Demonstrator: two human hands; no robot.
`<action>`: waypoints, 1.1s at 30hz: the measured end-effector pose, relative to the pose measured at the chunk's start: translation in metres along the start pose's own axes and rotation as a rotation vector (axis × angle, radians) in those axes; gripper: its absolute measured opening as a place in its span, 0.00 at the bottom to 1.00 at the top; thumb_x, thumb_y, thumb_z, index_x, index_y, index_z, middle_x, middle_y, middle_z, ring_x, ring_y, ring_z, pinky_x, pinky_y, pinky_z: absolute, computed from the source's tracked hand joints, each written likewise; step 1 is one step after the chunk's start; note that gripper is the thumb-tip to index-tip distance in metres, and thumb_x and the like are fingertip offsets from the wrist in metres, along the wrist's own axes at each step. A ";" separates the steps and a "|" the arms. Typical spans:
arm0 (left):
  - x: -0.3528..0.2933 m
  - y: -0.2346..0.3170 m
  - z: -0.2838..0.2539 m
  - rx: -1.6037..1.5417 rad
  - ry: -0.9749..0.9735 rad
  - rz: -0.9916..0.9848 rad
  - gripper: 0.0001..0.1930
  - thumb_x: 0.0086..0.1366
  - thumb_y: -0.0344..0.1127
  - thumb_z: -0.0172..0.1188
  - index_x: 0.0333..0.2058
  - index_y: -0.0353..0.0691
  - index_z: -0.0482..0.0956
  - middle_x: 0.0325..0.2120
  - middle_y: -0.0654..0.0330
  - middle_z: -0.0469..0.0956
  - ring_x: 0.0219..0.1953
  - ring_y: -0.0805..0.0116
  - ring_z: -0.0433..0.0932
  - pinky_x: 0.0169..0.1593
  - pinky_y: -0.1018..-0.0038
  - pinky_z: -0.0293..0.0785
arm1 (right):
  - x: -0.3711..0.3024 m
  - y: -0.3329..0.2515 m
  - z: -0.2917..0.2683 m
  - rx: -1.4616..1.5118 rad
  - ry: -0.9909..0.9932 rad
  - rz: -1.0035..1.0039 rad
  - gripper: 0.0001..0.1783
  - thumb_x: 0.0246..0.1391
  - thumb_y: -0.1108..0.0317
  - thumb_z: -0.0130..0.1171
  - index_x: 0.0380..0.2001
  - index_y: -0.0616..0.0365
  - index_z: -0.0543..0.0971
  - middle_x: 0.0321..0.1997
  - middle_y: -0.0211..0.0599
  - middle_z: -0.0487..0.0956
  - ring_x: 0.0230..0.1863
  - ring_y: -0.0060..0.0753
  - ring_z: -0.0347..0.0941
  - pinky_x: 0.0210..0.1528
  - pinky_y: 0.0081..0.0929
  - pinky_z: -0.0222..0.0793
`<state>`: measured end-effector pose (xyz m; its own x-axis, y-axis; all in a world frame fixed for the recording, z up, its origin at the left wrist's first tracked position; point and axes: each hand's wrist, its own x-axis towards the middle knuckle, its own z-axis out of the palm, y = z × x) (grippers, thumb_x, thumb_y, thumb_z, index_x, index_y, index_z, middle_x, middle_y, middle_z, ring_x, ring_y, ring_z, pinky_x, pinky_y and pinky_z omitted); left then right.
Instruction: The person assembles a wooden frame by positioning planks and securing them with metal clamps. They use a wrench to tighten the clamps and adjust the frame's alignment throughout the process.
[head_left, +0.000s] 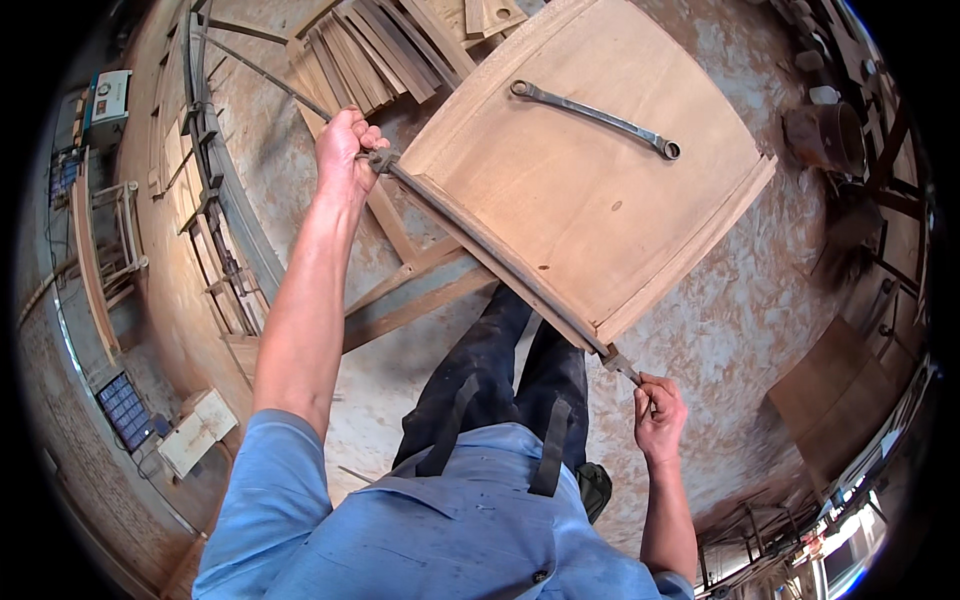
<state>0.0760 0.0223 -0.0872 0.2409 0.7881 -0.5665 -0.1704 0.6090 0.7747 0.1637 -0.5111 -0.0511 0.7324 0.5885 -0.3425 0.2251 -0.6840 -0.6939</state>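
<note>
Work in hand, as judged: seating a long dark metal bar clamp [490, 253] against a pale wooden panel with raised edge strips and one bowed end [540, 190]. The panel lies before the person, above the legs; the bar runs along its near edge. Good practice: keep the bar parallel to that edge, square both ends to the wood, then turn the screw gradually so nothing twists. A silver double-ended ring spanner [597, 120] rests loose on the panel and could slide if it tips.

Left hand [347, 150]: fist closed round the bar beside the clamp's upper head. Right hand [660, 408]: fingers narrowly pinched on the screw end. Clamping pressure: cannot tell.
</note>
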 end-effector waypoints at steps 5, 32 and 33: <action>0.001 -0.001 0.005 0.014 -0.035 -0.028 0.07 0.66 0.29 0.47 0.27 0.45 0.65 0.14 0.71 0.55 0.15 0.77 0.56 0.20 0.76 0.56 | 0.008 -0.003 -0.010 0.043 -0.079 0.083 0.01 0.49 0.77 0.63 0.26 0.63 0.80 0.35 0.44 0.83 0.37 0.43 0.79 0.42 0.32 0.74; 0.018 -0.008 -0.016 0.006 -0.048 -0.044 0.12 0.65 0.30 0.49 0.22 0.48 0.62 0.13 0.71 0.56 0.15 0.78 0.58 0.20 0.76 0.57 | 0.027 0.026 -0.017 0.173 -0.348 0.253 0.11 0.59 0.67 0.58 0.26 0.63 0.82 0.27 0.36 0.79 0.30 0.28 0.74 0.35 0.26 0.69; 0.012 -0.006 -0.009 -0.005 -0.040 -0.045 0.10 0.64 0.30 0.50 0.23 0.48 0.62 0.13 0.71 0.56 0.15 0.78 0.58 0.20 0.76 0.57 | 0.026 0.023 -0.014 0.207 -0.309 0.259 0.13 0.60 0.67 0.56 0.24 0.64 0.80 0.25 0.35 0.77 0.29 0.28 0.74 0.36 0.26 0.69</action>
<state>0.0714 0.0291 -0.1013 0.2865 0.7559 -0.5887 -0.1636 0.6440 0.7473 0.1966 -0.5172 -0.0670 0.5141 0.5316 -0.6731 -0.0965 -0.7439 -0.6613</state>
